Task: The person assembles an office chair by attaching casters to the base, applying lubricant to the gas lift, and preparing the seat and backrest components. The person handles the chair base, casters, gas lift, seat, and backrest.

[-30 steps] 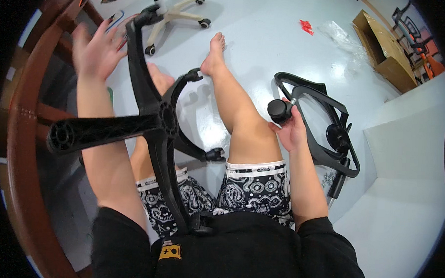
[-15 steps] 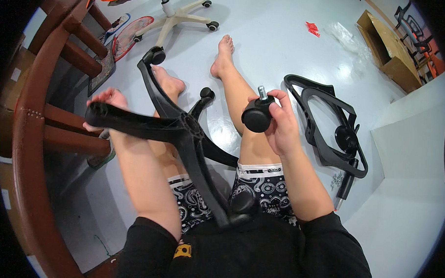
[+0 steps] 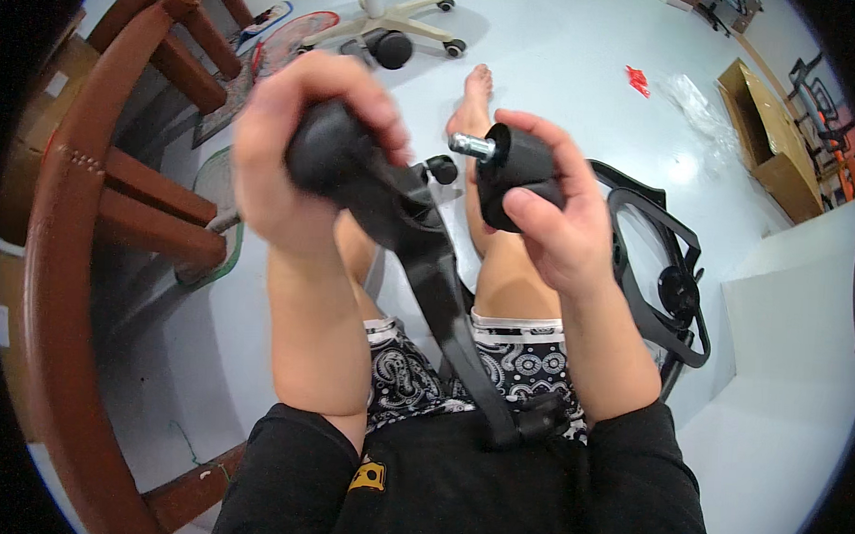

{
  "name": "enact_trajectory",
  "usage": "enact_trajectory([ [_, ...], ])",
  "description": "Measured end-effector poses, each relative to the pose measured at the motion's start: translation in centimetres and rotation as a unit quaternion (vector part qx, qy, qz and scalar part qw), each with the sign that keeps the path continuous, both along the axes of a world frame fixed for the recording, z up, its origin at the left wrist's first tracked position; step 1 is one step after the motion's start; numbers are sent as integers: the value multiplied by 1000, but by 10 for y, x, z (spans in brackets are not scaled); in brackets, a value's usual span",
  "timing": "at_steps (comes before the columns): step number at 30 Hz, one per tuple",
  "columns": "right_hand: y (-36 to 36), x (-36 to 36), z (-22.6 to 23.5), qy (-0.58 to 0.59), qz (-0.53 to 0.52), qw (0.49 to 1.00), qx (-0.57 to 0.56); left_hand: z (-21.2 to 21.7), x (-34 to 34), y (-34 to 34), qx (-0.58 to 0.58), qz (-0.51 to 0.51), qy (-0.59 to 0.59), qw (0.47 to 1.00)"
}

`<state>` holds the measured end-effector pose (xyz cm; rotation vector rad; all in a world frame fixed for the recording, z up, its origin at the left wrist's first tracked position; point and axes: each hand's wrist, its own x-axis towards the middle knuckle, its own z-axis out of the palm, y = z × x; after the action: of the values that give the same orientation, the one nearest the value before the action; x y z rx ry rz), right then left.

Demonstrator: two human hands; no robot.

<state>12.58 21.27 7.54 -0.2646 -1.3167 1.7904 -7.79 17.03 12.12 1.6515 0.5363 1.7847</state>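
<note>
A black five-legged chair base [image 3: 438,286] is held up over my lap, tilted, with one leg end raised toward me. My left hand [image 3: 278,168] wraps round that leg end, slightly blurred. Casters sit on other legs: a far caster [image 3: 392,49], a middle caster [image 3: 440,169] and a near caster [image 3: 543,419] by my shirt. My right hand [image 3: 572,220] grips a loose black twin-wheel caster [image 3: 526,156] between thumb and fingers. Its metal stem points left toward the raised leg, apart from it. The left hand hides the leg's tip in part.
A black chair frame [image 3: 697,319] lies on the floor at right, beside a white panel [image 3: 783,326]. Farther off are a cardboard box [image 3: 766,147], clear plastic [image 3: 698,112] and a red wrapper [image 3: 637,81]. Brown wooden furniture [image 3: 61,254] stands left; a white chair base [image 3: 398,19] is ahead.
My left hand has lifted and turned the chair base, bringing the held leg end up and right. The right hand has turned the caster so its stem points left instead of up.
</note>
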Motion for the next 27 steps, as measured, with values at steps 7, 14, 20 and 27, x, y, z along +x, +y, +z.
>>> enact_trajectory([
  [7,-1,-2,51,-82,-163,896,404,12,38,-21,-69,-13,-36,997],
  [14,-5,0,60,-21,-166,874,456,18,40,-30,-74,28,20,997],
  [20,7,3,75,-52,-119,863,489,28,49,-34,-70,39,-28,996],
  [27,1,-2,82,-65,-86,892,439,42,51,-37,-36,-54,119,991],
])
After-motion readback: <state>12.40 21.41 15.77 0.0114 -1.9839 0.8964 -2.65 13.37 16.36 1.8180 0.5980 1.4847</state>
